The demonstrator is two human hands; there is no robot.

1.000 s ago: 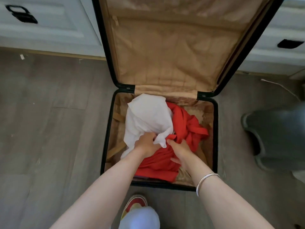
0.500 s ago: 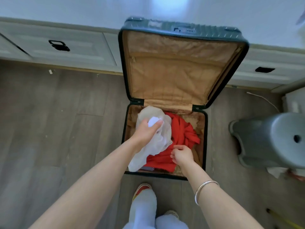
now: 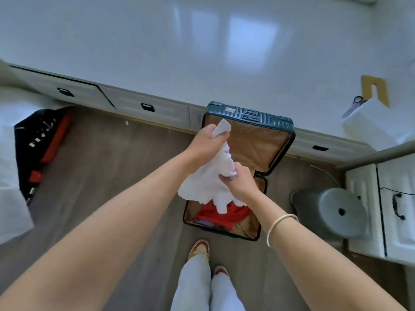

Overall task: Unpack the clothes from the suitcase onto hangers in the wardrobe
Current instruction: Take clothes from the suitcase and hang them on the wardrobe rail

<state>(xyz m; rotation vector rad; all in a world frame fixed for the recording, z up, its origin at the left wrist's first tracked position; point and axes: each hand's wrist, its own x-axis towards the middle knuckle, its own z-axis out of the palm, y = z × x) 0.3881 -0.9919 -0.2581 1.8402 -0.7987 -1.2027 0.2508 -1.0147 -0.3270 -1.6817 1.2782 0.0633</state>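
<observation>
A white garment point(image 3: 210, 176) hangs bunched above the open suitcase point(image 3: 247, 176), its length running up and away; the left hand point(image 3: 207, 140) grips its top, the right hand point(image 3: 238, 180) clamps its middle. Red clothing point(image 3: 226, 215) lies inside the suitcase on the floor point(image 3: 101, 158)

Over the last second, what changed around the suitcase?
The white garment came up out of the suitcase, now gripped by both the left hand and right hand, which had been on the red garment. The red garment stayed inside; the lid stayed open.
</observation>
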